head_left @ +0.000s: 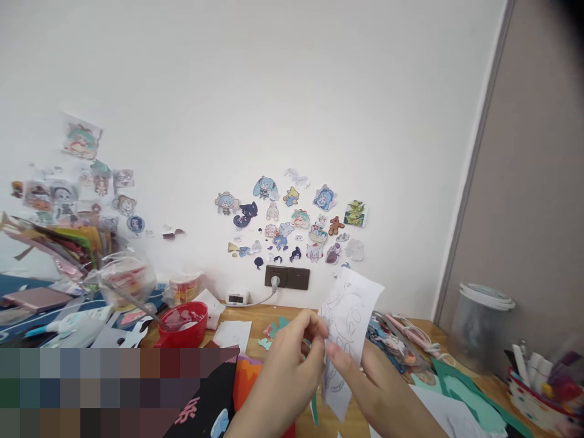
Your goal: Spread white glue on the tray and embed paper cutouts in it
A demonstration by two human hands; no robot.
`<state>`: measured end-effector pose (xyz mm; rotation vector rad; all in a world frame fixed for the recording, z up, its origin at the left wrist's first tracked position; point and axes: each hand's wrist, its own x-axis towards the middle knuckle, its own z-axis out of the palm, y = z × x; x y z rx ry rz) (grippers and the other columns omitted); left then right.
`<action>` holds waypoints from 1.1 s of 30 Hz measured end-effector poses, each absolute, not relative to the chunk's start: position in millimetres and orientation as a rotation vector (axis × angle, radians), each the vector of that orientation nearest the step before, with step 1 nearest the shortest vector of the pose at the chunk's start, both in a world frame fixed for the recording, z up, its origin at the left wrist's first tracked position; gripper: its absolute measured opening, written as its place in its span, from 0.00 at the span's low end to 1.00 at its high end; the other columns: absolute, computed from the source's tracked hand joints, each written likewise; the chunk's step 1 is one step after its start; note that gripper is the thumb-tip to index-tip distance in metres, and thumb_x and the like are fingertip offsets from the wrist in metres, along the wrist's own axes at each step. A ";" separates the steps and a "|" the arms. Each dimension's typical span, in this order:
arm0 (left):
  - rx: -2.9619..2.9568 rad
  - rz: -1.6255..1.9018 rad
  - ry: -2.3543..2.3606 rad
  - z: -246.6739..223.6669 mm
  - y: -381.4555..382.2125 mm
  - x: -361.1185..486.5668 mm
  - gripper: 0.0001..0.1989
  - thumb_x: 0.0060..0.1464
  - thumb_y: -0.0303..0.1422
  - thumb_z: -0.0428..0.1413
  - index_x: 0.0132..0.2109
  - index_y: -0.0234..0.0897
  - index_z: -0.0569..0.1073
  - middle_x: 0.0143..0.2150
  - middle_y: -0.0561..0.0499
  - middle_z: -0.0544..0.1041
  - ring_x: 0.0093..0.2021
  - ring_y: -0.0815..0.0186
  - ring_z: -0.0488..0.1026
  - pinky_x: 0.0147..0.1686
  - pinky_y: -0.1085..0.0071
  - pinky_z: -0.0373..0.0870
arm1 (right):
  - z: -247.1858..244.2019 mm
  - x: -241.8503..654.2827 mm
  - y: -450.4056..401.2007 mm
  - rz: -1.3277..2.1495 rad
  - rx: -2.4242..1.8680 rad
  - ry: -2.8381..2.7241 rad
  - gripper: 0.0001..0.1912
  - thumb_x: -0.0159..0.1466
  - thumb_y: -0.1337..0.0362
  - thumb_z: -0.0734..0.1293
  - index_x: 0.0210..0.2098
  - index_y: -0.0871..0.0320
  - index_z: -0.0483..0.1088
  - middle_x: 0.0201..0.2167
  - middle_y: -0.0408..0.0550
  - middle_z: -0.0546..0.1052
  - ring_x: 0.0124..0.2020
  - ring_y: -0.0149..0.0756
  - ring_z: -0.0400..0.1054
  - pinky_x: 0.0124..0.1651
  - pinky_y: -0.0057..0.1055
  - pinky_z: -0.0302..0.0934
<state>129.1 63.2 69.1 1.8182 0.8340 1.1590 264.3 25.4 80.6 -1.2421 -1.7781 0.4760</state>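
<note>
A white sheet of paper [349, 310] with pencil line drawings is held upright above the desk, slightly curled. My right hand [360, 380] grips its lower part, thumb on the drawn face and the other fingers behind it. At the sheet's left edge is my left hand [298, 353], its fingers bent together in a pinch; what lies between the fingertips is hidden. Below the hands, an orange item [249, 377] shows beside a black item with pink lettering [205, 395]. Teal paper pieces [276, 328] lie behind my left hand.
A red bowl [185, 322] stands at the left near a small clock [237, 297]. A plug sits in the wall socket [298, 278] below many stickers. Green paper [474, 395], a lidded bucket [483, 328] and a pen basket [542, 401] are at the right.
</note>
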 end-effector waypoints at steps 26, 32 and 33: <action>2.121 1.162 1.049 48.8 66.3 139.7 0.06 0.56 0.34 0.46 0.32 0.39 0.60 0.29 0.53 0.67 0.29 0.66 0.61 0.28 0.70 0.49 | 72.9 260.4 34.9 0.425 -1.422 -1.519 0.20 0.62 0.51 0.58 0.38 0.58 0.73 0.37 0.51 0.76 0.44 0.46 0.67 0.49 0.34 0.58; 1.957 1.093 0.804 55.1 68.0 140.0 0.16 0.60 0.39 0.41 0.27 0.37 0.60 0.26 0.54 0.62 0.29 0.68 0.58 0.29 0.71 0.51 | 71.9 261.4 34.3 0.719 -1.395 -1.220 0.24 0.58 0.47 0.62 0.45 0.58 0.70 0.47 0.50 0.73 0.54 0.47 0.61 0.46 0.34 0.62; 1.886 1.079 0.758 56.0 69.0 139.1 0.16 0.60 0.40 0.41 0.26 0.37 0.59 0.24 0.55 0.59 0.28 0.68 0.57 0.29 0.72 0.51 | 71.3 262.9 34.6 0.792 -1.378 -1.161 0.26 0.57 0.47 0.63 0.47 0.58 0.69 0.49 0.50 0.72 0.55 0.47 0.60 0.46 0.35 0.63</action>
